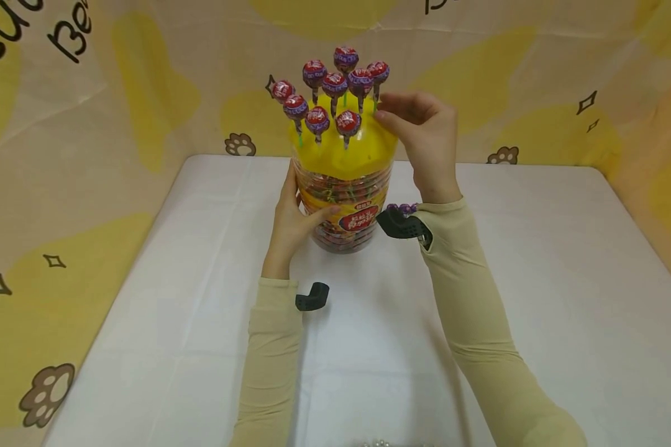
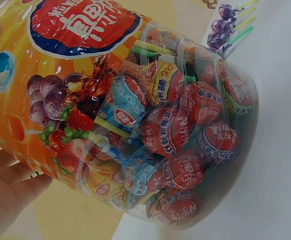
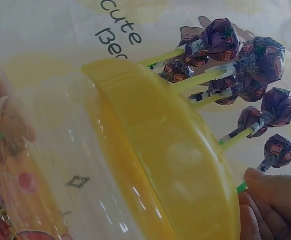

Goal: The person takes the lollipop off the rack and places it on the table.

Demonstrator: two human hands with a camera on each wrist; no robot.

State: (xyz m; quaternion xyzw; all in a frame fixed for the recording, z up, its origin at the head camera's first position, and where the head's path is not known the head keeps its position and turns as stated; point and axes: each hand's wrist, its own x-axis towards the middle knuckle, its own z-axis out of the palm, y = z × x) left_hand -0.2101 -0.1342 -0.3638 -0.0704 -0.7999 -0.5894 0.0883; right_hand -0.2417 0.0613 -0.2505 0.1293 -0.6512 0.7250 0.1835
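Observation:
A clear plastic jar [image 1: 343,192] of wrapped lollipops stands on the table, with a domed yellow lid [image 1: 343,158]. Several lollipops [image 1: 334,85] in red and purple wrappers stick up from the lid. My left hand [image 1: 293,220] grips the jar's left side, thumb across the front label [image 2: 85,22] and fingers partly hidden behind. At the lid's right edge, my right hand [image 1: 425,133] pinches the green stick of one lollipop [image 3: 278,150] between thumb and fingers. The stick's lower end meets the lid; how deep it sits I cannot tell.
Several purple-wrapped lollipops [image 2: 223,27] lie on the white table [image 1: 201,298] to the jar's right, partly behind my right wrist camera [image 1: 402,225]. A patterned yellow cloth [image 1: 179,74] hangs behind the table. Small pearl-like beads [image 1: 381,443] show at the near edge.

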